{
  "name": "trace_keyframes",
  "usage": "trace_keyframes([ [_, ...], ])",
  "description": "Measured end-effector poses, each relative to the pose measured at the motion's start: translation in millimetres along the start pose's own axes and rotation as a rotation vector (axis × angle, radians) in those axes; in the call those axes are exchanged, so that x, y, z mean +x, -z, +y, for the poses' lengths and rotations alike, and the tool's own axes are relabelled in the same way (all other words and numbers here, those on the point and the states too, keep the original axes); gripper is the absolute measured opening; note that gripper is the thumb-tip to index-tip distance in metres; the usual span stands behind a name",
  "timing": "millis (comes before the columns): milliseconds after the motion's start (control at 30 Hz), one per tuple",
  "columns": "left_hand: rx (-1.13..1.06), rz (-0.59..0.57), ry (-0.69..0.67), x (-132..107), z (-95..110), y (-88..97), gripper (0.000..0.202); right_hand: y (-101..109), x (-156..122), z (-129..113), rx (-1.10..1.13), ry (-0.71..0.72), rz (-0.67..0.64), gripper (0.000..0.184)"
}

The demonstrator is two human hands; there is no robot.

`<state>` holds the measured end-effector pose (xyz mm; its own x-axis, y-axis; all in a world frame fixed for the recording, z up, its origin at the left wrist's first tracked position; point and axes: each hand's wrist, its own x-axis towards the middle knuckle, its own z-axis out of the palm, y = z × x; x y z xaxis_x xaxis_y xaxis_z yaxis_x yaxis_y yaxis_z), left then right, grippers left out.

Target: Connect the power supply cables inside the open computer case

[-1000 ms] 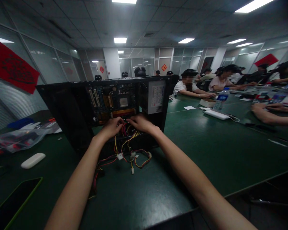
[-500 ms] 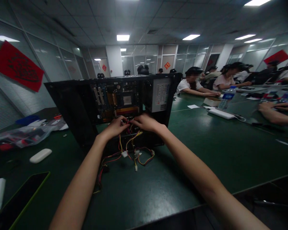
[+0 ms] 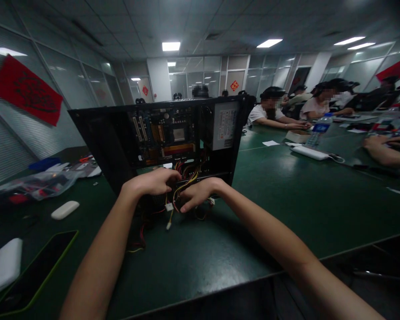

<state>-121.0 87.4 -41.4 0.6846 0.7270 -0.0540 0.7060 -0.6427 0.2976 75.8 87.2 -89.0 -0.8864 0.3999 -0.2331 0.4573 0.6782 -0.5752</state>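
An open black computer case [image 3: 100,142] stands on the green table, its inside facing me. A motherboard [image 3: 179,129] is mounted inside, and a silver power supply [image 3: 225,126] sits at the upper right. Thin red, yellow and black power cables [image 3: 196,174] hang down from the case, with a white plug [image 3: 169,207] at one end. My left hand [image 3: 152,181] is curled at the lower opening, closed about the cables, its fingertips partly hidden. Lower and to the right, my right hand [image 3: 200,192] pinches some cables between thumb and fingers.
On the left lie a plastic bag [image 3: 53,183], a white oval case [image 3: 65,210], a phone with a green edge [image 3: 36,271] and a white device [image 3: 5,266]. A water bottle [image 3: 320,129] and a white power strip [image 3: 309,153] stand on the right, where other people sit.
My right hand has come down and slightly left to the hanging cables, while my left hand has shifted a little lower and left. The cable loops have moved; the whole view shifts slightly.
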Motion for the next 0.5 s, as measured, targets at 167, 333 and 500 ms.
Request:
trace_keyframes([
  [167,-0.103,0.084,0.047,-17,-3,22.7,0.042,3,-3,-11,0.467,0.087,-0.105,0.033],
  [333,-0.218,0.108,0.107,-35,8,37.3,0.029,15,-25,-29,0.603,0.335,0.16,0.041],
  [500,-0.029,0.12,0.215,-32,11,17.2,0.026,30,-49,-47,0.719,0.422,0.615,0.035],
])
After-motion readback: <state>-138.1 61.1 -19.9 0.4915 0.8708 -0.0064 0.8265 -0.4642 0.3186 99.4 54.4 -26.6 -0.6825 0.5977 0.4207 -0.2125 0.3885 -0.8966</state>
